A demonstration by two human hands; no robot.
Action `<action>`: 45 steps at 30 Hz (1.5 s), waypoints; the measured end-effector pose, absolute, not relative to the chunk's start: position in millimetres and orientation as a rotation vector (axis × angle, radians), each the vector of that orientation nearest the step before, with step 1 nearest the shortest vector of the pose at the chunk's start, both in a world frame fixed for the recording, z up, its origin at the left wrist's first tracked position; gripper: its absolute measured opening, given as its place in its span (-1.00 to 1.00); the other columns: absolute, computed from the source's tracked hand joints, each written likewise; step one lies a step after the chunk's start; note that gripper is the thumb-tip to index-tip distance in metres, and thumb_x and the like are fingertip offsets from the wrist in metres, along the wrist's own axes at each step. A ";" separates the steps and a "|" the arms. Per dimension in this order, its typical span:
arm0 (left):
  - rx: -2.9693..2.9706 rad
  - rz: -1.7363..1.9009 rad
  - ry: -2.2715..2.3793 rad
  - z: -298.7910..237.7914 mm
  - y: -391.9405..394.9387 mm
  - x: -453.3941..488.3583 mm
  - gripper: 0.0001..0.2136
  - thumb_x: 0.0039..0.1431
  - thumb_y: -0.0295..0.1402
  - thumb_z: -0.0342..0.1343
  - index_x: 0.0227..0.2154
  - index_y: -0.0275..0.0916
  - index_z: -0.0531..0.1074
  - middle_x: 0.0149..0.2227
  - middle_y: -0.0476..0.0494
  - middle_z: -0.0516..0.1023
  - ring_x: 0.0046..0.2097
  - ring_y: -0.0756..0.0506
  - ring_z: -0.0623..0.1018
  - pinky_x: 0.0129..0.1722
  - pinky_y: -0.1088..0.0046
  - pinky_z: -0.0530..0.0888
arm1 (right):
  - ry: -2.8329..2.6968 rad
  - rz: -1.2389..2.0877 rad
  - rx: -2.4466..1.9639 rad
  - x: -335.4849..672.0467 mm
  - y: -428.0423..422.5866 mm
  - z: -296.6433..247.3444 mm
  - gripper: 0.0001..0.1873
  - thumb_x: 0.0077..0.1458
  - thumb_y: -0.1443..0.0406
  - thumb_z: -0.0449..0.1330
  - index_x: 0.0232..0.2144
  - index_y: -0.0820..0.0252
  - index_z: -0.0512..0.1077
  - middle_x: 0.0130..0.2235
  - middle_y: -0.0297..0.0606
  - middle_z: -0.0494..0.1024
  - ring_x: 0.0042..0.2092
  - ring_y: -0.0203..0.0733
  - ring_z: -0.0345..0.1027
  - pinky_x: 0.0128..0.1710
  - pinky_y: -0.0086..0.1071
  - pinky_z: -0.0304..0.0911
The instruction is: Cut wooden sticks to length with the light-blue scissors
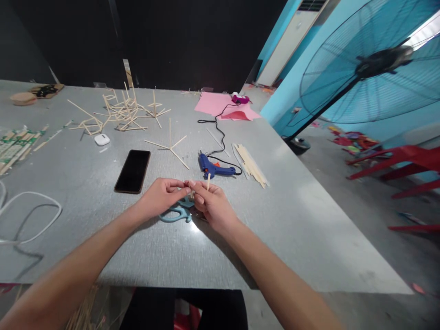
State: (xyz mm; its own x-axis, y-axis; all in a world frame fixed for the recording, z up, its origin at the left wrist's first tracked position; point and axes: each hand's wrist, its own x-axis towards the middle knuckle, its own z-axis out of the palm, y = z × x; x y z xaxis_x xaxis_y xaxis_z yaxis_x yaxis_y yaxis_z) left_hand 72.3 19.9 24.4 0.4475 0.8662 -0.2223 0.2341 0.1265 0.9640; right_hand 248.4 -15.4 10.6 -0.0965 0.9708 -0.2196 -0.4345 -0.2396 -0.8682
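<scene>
My left hand (161, 196) and my right hand (212, 204) meet over the grey table (309, 215), fingertips pinched together on short thin wooden sticks (208, 181); one stick end pokes up from my right fingers. Blue-handled scissors (177, 213) lie on the table just under both hands. A blue glue gun (215, 168) rests right behind my hands, its black cord running back. A glued stick tripod (169, 146) stands beyond it.
A black phone (133, 170) lies left of my hands. A bundle of sticks (251, 165) sits right of the glue gun. Stick frames (120, 112), a white earbud case (102, 139), pink paper (223, 106) and a white cable (30, 215) are around. A large fan (374, 68) stands right.
</scene>
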 end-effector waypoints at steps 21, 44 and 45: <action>1.305 0.565 1.030 53.9 11.4 71.6 -0.65 -0.02 -0.03 0.41 -0.44 -0.26 0.64 -0.69 0.15 0.13 -0.56 0.08 0.04 -0.52 0.42 -0.07 | -0.943 1.701 -0.998 258.2 -12.6 10.8 -0.54 -0.01 -0.11 0.54 -0.35 0.12 0.63 -0.70 -0.61 0.09 -0.62 -0.40 -0.21 -0.60 -0.34 -0.32; 1.430 0.630 1.139 38.6 17.1 73.8 -0.47 -0.10 0.03 0.52 -0.18 -0.29 0.69 -0.53 -0.05 0.52 -0.56 0.05 0.24 -0.55 0.50 0.08 | -1.314 1.346 -1.087 271.6 -1.6 27.4 -0.59 0.04 -0.07 0.44 -0.35 0.14 0.62 -0.64 -0.50 0.28 -0.56 -0.36 0.03 -0.51 -0.39 -0.07; 1.460 0.634 1.126 38.1 16.3 73.5 -0.44 -0.05 0.06 0.49 -0.11 -0.29 0.68 -0.54 -0.02 0.49 -0.56 0.05 0.24 -0.55 0.50 0.09 | -1.275 1.303 -1.087 274.9 -0.5 30.2 -0.58 0.03 -0.08 0.44 -0.35 0.14 0.61 -0.63 -0.50 0.27 -0.55 -0.36 0.02 -0.51 -0.39 -0.07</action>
